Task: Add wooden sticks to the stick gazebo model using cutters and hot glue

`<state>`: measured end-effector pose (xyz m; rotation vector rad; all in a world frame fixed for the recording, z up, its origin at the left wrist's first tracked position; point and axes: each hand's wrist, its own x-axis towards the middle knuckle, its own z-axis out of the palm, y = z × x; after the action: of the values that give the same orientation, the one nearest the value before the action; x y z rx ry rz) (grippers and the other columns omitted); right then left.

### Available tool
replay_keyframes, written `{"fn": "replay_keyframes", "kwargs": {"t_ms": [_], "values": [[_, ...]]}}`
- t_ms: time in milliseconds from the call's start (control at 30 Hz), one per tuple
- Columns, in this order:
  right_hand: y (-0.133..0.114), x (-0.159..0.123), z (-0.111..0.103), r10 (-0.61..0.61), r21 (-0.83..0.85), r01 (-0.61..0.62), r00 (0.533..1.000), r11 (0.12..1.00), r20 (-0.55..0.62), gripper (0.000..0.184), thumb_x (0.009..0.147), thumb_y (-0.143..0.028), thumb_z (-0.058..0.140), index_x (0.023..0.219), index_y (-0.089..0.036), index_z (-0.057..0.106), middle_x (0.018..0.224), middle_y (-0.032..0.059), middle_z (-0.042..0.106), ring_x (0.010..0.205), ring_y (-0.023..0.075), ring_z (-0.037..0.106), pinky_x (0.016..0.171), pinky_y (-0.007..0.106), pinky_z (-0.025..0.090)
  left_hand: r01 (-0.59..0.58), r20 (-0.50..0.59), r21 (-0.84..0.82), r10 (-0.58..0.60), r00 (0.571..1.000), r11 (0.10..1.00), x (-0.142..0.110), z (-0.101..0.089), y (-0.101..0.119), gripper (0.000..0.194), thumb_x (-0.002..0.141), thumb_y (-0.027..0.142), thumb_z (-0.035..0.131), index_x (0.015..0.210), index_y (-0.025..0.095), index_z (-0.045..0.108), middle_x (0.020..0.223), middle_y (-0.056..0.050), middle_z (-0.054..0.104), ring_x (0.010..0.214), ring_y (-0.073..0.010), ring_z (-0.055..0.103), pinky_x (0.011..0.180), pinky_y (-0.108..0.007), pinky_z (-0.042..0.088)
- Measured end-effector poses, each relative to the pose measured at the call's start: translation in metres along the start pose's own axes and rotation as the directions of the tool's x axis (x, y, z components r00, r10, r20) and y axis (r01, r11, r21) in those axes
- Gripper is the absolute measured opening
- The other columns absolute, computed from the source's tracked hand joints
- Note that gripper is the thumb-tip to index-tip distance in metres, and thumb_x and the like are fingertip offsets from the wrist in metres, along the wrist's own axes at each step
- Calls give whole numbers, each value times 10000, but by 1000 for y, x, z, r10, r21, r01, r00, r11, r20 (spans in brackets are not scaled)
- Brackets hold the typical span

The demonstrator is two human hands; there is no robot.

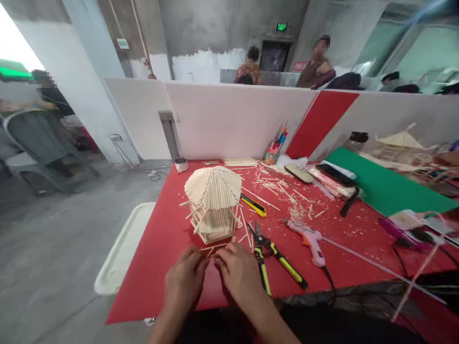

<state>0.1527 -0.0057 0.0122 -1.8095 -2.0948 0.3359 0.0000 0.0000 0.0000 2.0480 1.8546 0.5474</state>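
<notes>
A small pavilion model [215, 200] built from thin wooden sticks, with a sloped many-sided roof, stands upright on the red tabletop [154, 267]. Just in front of its base, my left hand [184, 277] and my right hand [240, 270] are close together, fingers curled in and closed. Between the fingertips shows a thin wooden stick [211, 252], pinched from both sides; my fingers partly hide it. Pruning shears [276, 255] with black and yellow handles lie with blades apart, right of my right hand. A yellow utility knife [254, 205] rests beside the model.
A pink glue gun [310, 239] with a cord lies at the right. Stick scraps [276, 186], a tape roll [181, 164], a pen cup [272, 154] and a phone [336, 175] are farther back. A white partition [236, 119] borders the table; people are beyond it.
</notes>
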Motion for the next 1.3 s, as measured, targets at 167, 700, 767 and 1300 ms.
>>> {"fn": "replay_keyframes", "kwargs": {"t_ms": [167, 700, 767, 1300], "values": [[-8, 5, 5, -5, -7, 4, 1000, 1000, -7, 155, 907, -247, 486, 888, -262, 639, 917, -11, 626, 899, 160, 559, 737, 267, 366, -37, -36, 41, 39, 999, 998, 4, 0, 2, 246, 907, 302, 436, 837, 251, 667, 859, 4, 639, 756, -140, 622, 567, -221, 363], [-7, 10, 10, 10, 44, -7, 998, 999, -65, 216, 906, -157, 433, 1007, -236, 607, 1016, 40, 628, 974, 208, 562, 784, 306, 406, -167, -182, 135, 190, 965, 977, 2, 6, -6, 254, 901, 321, 442, 882, 278, 692, 865, -1, 676, 743, -141, 654, 556, -208, 413], [-5, 10, 3, 2, 66, 3, 996, 998, -85, 204, 902, -177, 454, 1018, -257, 603, 1022, 18, 635, 972, 189, 564, 786, 286, 400, -201, -222, 155, 233, 947, 967, 3, 7, -4, 241, 896, 321, 456, 882, 278, 692, 889, -3, 681, 744, -141, 659, 544, -207, 413], [87, -2, -77, 117, 273, -95, 991, 957, -65, 199, 878, -269, 475, 888, -256, 674, 872, -16, 699, 809, 132, 621, 681, 202, 397, -420, -156, -475, 396, 905, 773, 42, 42, 97, 229, 837, 251, 516, 965, 218, 702, 860, -59, 717, 762, -185, 654, 692, -277, 499]]}}
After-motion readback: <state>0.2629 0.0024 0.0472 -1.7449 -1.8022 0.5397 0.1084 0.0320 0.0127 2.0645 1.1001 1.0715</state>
